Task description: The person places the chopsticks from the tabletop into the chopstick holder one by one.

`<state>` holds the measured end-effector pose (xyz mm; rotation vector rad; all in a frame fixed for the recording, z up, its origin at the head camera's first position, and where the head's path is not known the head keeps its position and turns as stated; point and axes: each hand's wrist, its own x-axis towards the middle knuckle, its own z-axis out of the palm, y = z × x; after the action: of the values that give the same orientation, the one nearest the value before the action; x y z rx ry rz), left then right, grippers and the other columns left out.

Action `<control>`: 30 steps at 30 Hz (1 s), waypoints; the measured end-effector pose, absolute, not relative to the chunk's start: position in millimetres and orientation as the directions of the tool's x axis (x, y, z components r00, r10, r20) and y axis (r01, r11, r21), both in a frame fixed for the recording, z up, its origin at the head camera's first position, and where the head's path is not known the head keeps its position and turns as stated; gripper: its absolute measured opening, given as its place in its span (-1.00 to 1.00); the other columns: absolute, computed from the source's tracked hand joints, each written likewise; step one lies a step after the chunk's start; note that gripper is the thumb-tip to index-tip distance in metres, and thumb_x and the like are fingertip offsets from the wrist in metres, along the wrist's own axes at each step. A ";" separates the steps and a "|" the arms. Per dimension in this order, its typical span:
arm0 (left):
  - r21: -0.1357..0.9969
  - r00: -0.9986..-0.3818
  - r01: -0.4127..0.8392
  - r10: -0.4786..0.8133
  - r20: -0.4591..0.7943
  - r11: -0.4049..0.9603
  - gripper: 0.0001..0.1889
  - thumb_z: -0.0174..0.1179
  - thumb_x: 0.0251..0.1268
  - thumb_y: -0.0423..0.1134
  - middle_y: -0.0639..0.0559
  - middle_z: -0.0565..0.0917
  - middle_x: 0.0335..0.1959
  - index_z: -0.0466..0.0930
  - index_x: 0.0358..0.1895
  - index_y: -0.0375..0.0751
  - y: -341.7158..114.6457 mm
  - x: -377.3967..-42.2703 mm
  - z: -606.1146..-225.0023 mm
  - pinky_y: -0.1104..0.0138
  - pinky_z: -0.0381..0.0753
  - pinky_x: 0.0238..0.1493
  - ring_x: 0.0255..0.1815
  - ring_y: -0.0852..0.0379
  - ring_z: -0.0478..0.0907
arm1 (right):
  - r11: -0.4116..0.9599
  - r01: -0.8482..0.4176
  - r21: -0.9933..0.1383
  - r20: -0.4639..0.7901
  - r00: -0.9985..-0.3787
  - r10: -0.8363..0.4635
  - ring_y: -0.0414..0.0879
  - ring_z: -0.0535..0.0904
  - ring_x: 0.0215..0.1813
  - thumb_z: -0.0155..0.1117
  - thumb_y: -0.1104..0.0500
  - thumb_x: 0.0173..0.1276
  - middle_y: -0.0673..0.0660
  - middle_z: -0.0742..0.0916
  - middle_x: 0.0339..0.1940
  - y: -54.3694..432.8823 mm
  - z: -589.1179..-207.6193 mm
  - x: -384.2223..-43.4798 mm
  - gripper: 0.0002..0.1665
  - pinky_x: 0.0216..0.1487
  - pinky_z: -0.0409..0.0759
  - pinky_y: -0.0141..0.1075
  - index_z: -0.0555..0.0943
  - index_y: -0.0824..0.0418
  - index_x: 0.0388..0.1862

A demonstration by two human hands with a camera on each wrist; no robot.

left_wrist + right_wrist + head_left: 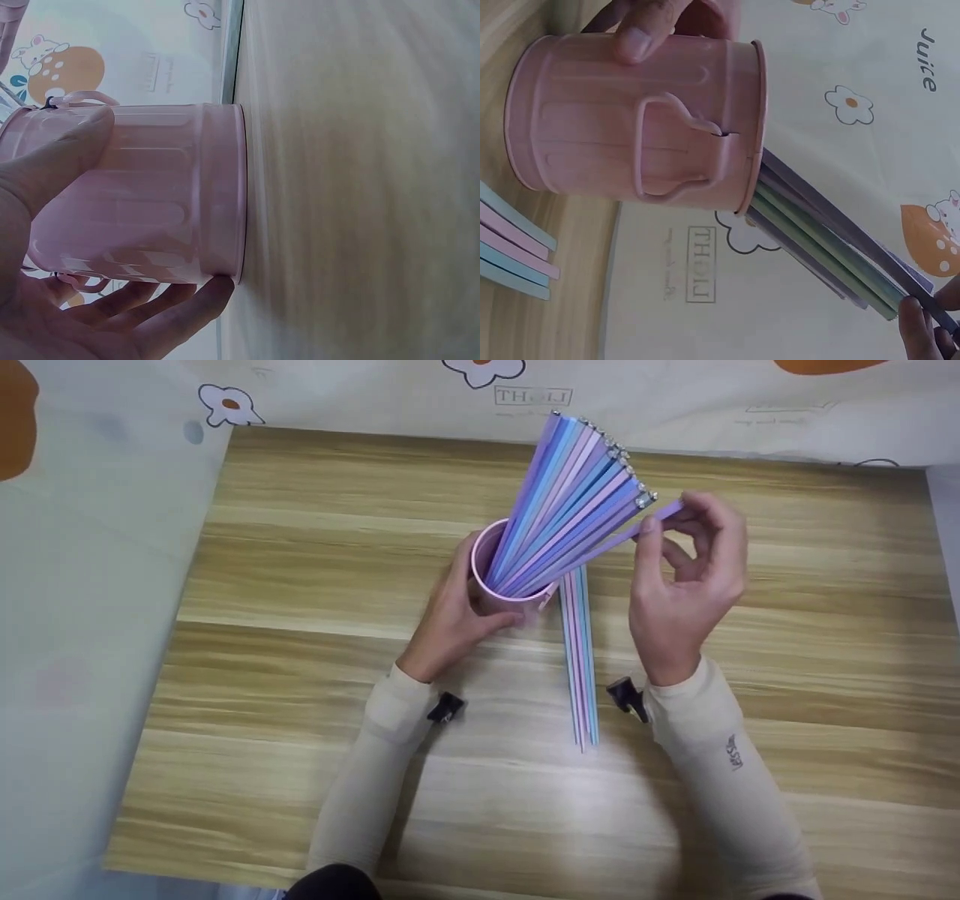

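A pink bucket-like cup (495,604) with small side handles holds a fan of pastel pencils (566,502) with shiny gem-like ends. My left hand (450,630) grips the cup, thumb on the near side and fingers round the far side; in the left wrist view the cup's base (225,191) is at the tabletop. To the right, my right hand (694,585) pinches a purple pencil (611,542) near its upper end between thumb and fingers. That pencil's lower end is inside the cup and leans out over the rim. The pencils' lower ends are hidden in the cup.
Several loose pencils (579,660), blue and pink, lie side by side on the wooden table (300,660), just right of the cup. A printed cloth (360,397) with flowers hangs beyond the table's far edge.
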<state>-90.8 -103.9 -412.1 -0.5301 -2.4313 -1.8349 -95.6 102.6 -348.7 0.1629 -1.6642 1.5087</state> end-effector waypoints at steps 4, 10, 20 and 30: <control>0.929 -0.940 0.299 0.237 0.247 0.217 0.03 0.58 -0.12 -0.38 -0.24 0.39 0.38 0.13 0.46 -0.42 -103.8 -90.3 -411.9 0.22 0.24 0.45 0.37 -0.07 0.33 | 0.305 -0.606 -0.735 0.677 -0.628 0.383 0.06 0.64 -0.17 0.31 0.50 0.22 0.17 0.63 -0.17 98.2 -357.0 -94.5 -0.72 -0.24 0.74 -0.21 0.54 0.53 -0.08; 0.928 -0.941 0.297 0.234 0.244 0.224 0.04 0.58 -0.13 -0.38 -0.26 0.38 0.39 0.13 0.47 -0.42 -105.2 -89.0 -411.0 0.22 0.22 0.46 0.39 -0.10 0.32 | 0.325 -0.615 -0.718 0.696 -0.618 0.366 0.06 0.64 -0.16 0.32 0.49 0.24 0.17 0.63 -0.15 94.4 -362.9 -95.2 -0.72 -0.23 0.74 -0.21 0.54 0.52 -0.07; 0.928 -0.944 0.289 0.229 0.236 0.234 0.06 0.57 -0.14 -0.44 -0.26 0.35 0.41 0.10 0.48 -0.43 -106.8 -87.7 -410.5 0.22 0.20 0.48 0.41 -0.09 0.30 | 0.326 -0.629 -0.706 0.708 -0.624 0.330 0.06 0.64 -0.16 0.29 0.48 0.26 0.18 0.64 -0.13 92.5 -370.0 -94.9 -0.68 -0.23 0.73 -0.24 0.52 0.51 -0.01; 0.929 -0.942 0.293 0.234 0.239 0.228 0.05 0.57 -0.11 -0.39 -0.25 0.35 0.42 0.10 0.48 -0.41 -106.9 -87.8 -410.4 0.27 0.17 0.48 0.42 -0.06 0.30 | 0.329 -0.541 -0.774 0.632 -0.700 0.334 -0.01 0.63 -0.20 0.17 0.41 0.34 0.00 0.60 -0.17 113.1 -377.0 -100.3 -0.74 -0.30 0.70 -0.32 0.56 0.48 -0.01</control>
<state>-87.8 -106.9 -410.4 -0.5205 -2.4227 -1.8510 -100.3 113.1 -377.0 0.1839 -1.8402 1.4669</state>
